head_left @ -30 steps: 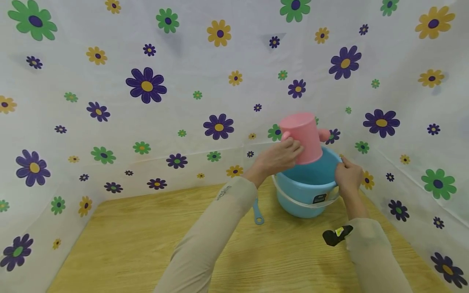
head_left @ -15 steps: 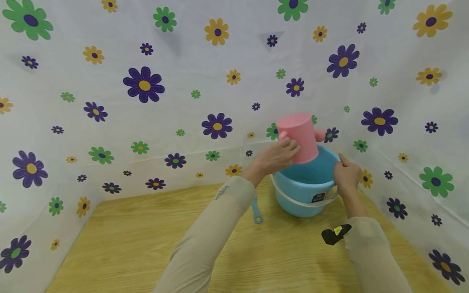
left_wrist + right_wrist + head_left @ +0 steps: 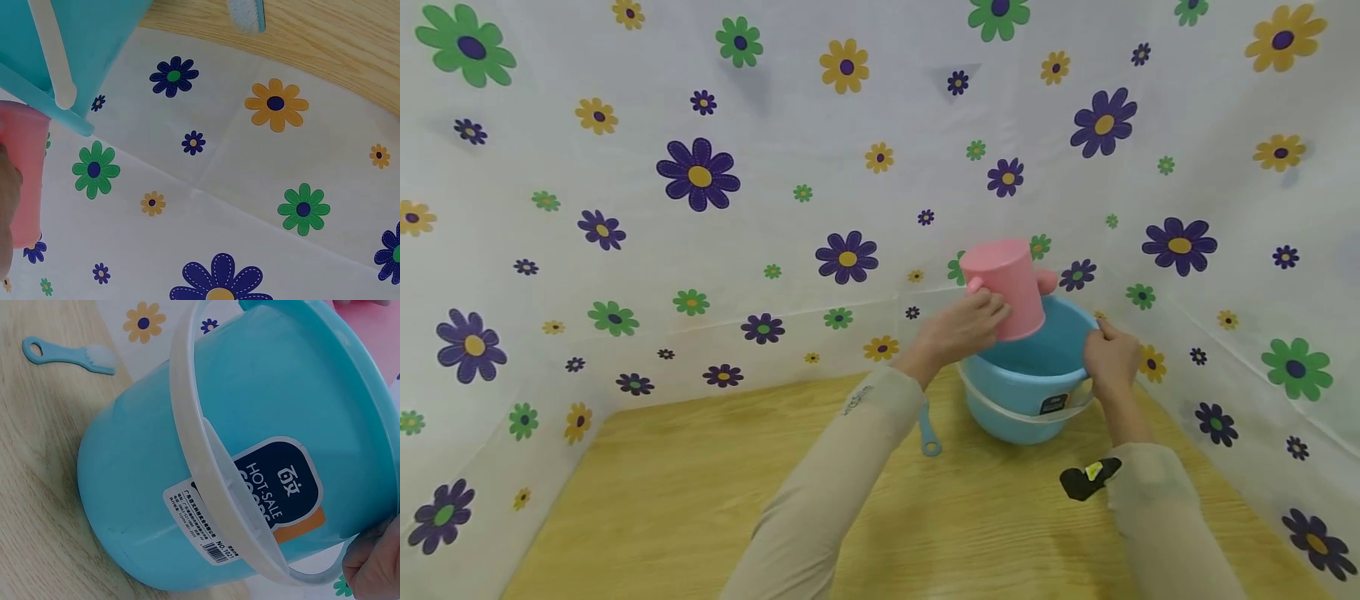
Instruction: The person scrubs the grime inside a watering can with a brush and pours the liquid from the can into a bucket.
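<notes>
A pink plastic dipper (image 3: 1017, 292) is tipped upside down over the left side of a light-blue bucket (image 3: 1015, 400), its stubby handle pointing right. My left hand (image 3: 966, 327) holds the dipper by its left side; in the left wrist view, only part of the dipper (image 3: 28, 181) and some fingers show at the edge. With my right hand (image 3: 1111, 358) I grip the bucket's right rim. The bucket stands on the table, its white bail hanging down across the front label. The right wrist view shows the bucket wall (image 3: 137, 456) close up. The bucket's bottom inside is hidden.
A brush (image 3: 69, 356) with a light-blue handle and white bristles lies on the wooden table (image 3: 685, 500), left of the bucket. White flower-print sheeting (image 3: 790, 125) rises behind and on both sides. A black strap end (image 3: 1086, 479) sticks out from my right sleeve.
The inverted dipper has shifted slightly left and down with my left hand. My right hand stays on the bucket's rim, and the bucket has hardly moved.
</notes>
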Demonstrator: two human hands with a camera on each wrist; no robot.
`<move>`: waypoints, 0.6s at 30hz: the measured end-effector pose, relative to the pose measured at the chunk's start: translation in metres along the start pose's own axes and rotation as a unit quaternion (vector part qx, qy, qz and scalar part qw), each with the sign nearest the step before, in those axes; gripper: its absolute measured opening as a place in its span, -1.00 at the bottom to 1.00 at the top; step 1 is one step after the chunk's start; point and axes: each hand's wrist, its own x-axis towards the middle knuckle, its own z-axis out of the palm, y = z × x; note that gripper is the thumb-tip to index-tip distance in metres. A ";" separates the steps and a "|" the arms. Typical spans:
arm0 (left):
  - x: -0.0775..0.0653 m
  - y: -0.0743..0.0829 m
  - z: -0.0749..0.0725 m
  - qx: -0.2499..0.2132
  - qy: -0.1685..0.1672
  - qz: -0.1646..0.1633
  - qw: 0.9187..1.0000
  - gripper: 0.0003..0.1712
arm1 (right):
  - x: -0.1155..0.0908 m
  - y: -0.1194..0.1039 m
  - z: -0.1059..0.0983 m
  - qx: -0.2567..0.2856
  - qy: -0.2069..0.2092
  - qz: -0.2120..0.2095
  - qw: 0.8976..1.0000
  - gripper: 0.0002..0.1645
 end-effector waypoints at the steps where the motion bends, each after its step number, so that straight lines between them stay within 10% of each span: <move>1: 0.000 0.000 0.000 0.002 0.002 -0.001 1.000 -0.74 | 0.000 0.000 -0.001 0.004 -0.002 0.000 1.000 -0.43; 18: 0.002 0.012 0.001 -0.019 0.020 -0.013 1.000 -0.69 | -0.002 -0.002 -0.003 -0.002 -0.007 0.003 1.000 -0.43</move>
